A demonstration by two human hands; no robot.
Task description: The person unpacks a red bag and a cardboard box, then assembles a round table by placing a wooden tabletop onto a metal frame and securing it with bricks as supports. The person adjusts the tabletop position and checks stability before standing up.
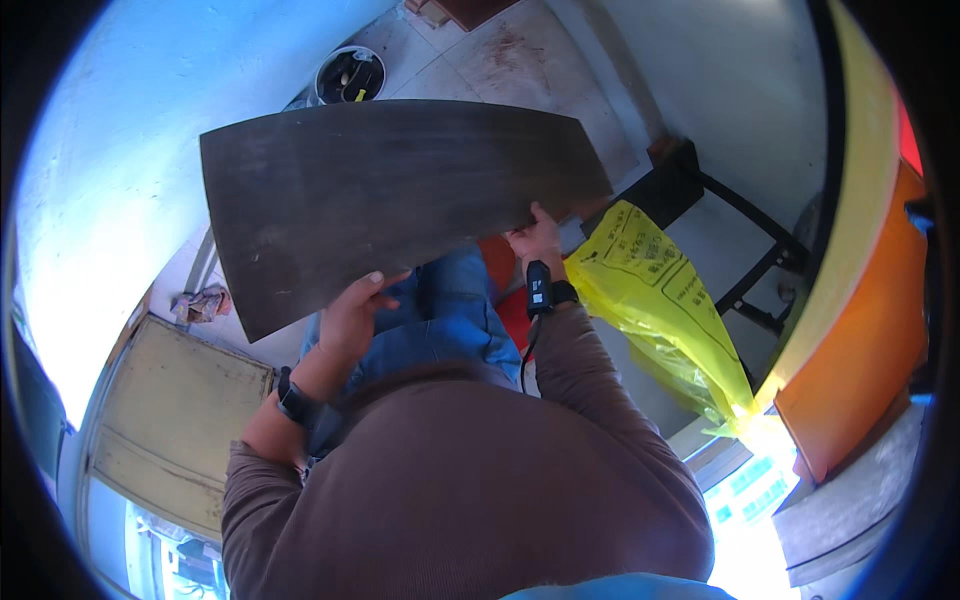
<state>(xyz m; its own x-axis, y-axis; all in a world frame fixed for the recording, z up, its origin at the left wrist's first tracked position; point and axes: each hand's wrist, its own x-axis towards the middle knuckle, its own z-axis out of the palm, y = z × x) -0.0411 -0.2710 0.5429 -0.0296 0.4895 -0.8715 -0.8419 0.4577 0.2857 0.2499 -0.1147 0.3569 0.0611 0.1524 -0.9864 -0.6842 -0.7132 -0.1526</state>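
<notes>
A large flat board [395, 190], dark brown and thin, spans the space in front of me, above my lap. My right hand [536, 240] grips its near edge toward the right, thumb on top and the other fingers out of sight underneath. Farther left along the same edge, my left hand [350, 318] has its thumb up against the board; the fingers are partly hidden, and the grip there looks light. The board tilts, with its left corner dropping toward me. My jeans [440, 310] show beneath it.
A bright yellow plastic bag [650, 290] hangs right of my right forearm, beside a black metal frame [740, 210]. Beyond the board stands a round bucket [350, 75] with dark things inside. A crumpled cloth [201, 304] and a beige panel [175, 415] are at left, an orange board [860, 340] at right.
</notes>
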